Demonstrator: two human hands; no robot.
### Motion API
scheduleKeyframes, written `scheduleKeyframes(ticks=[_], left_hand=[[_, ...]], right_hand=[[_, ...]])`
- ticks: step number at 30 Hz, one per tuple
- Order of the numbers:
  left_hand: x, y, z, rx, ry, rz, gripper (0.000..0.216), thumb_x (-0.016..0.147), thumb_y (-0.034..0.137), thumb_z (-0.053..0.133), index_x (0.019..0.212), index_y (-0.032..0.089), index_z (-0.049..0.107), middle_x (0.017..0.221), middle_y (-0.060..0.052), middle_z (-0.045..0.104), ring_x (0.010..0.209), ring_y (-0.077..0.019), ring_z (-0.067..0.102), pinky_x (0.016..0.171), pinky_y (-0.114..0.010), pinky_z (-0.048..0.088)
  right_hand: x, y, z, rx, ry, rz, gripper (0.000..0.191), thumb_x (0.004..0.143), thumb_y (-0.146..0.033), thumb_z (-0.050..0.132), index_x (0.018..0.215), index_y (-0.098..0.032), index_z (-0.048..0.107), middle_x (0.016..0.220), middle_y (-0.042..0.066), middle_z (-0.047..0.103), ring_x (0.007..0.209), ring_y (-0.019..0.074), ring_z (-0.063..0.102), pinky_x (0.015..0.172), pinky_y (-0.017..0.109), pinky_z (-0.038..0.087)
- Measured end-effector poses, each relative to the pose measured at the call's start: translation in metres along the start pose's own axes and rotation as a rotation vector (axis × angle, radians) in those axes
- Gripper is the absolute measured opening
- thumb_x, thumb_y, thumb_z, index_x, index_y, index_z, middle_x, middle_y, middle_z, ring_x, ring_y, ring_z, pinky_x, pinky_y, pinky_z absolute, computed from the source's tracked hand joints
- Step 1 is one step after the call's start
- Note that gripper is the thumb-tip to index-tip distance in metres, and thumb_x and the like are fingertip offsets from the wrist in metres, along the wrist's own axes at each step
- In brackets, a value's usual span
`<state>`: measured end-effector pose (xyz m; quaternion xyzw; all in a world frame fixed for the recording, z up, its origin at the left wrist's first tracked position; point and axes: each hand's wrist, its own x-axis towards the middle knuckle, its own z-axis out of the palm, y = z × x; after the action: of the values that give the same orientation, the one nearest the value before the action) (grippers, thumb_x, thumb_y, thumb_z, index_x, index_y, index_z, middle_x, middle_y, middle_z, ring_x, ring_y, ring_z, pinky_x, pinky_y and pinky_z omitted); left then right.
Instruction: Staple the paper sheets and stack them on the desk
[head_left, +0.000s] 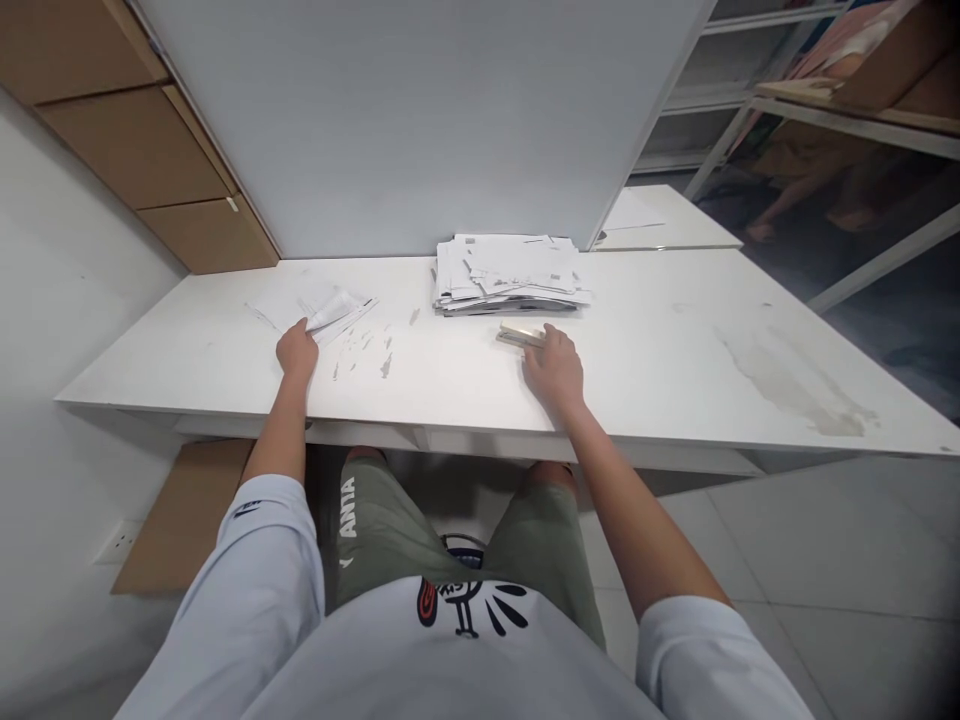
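My left hand (298,350) is closed on the near edge of some white paper sheets (334,310) at the left of the white table (645,370). A corner of the paper is curled up beside my fingers. To the right, my right hand (556,370) grips the rear end of a pale stapler (516,335), which points left and lies at table height. Just behind the stapler stands an uneven stack of printed papers (514,272). How my right fingers wrap under the stapler is hidden.
A tall grey panel (420,120) rises at the table's back edge. Cardboard boxes (165,150) are stacked at the left, and a flat cardboard piece (184,520) leans below. At the right stand white shelving (720,60) and a person's bare legs (795,185). Grey marks stain the tabletop.
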<state>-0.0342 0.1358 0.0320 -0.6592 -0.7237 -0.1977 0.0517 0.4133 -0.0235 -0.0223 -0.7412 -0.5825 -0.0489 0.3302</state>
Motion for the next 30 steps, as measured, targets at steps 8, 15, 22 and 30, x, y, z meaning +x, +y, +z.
scheduleKeyframes(ticks=[8,15,22,30], left_hand=[[-0.005,0.0,-0.004,0.028,0.013,0.04,0.055,0.087,0.014,0.035,0.137,0.012,0.058,0.13,-0.015,0.064,0.123,-0.0309,0.057,0.102,-0.041,0.043],[-0.004,0.001,0.002,0.044,-0.039,0.137,0.058,0.087,0.021,0.04,0.142,0.01,0.053,0.146,-0.016,0.051,0.136,-0.0338,0.044,0.111,-0.046,0.035],[0.008,-0.009,0.011,0.023,-0.12,0.129,0.066,0.09,0.041,0.043,0.146,0.008,0.047,0.153,-0.015,0.043,0.141,-0.037,0.037,0.119,-0.049,0.025],[0.007,-0.008,0.01,-0.038,-0.141,0.139,0.071,0.09,0.048,0.046,0.149,0.008,0.042,0.154,-0.018,0.041,0.144,-0.0371,0.033,0.118,-0.048,0.029]], right_hand=[[-0.001,-0.002,0.0,0.014,-0.008,-0.001,0.052,0.089,-0.033,0.047,0.136,-0.01,0.045,0.129,0.021,0.056,0.115,0.0336,0.053,0.092,0.047,0.049],[-0.002,-0.006,-0.003,-0.015,-0.02,-0.012,0.044,0.089,-0.029,0.047,0.13,-0.013,0.048,0.125,0.019,0.057,0.111,0.0325,0.053,0.09,0.045,0.049],[0.001,-0.011,-0.008,-0.054,-0.065,0.001,0.042,0.09,-0.027,0.044,0.129,-0.011,0.049,0.129,0.019,0.056,0.11,0.0325,0.053,0.089,0.044,0.049],[0.0,-0.011,-0.008,-0.043,-0.063,-0.007,0.04,0.09,-0.026,0.043,0.128,-0.013,0.049,0.128,0.019,0.056,0.11,0.0327,0.053,0.09,0.045,0.049]])
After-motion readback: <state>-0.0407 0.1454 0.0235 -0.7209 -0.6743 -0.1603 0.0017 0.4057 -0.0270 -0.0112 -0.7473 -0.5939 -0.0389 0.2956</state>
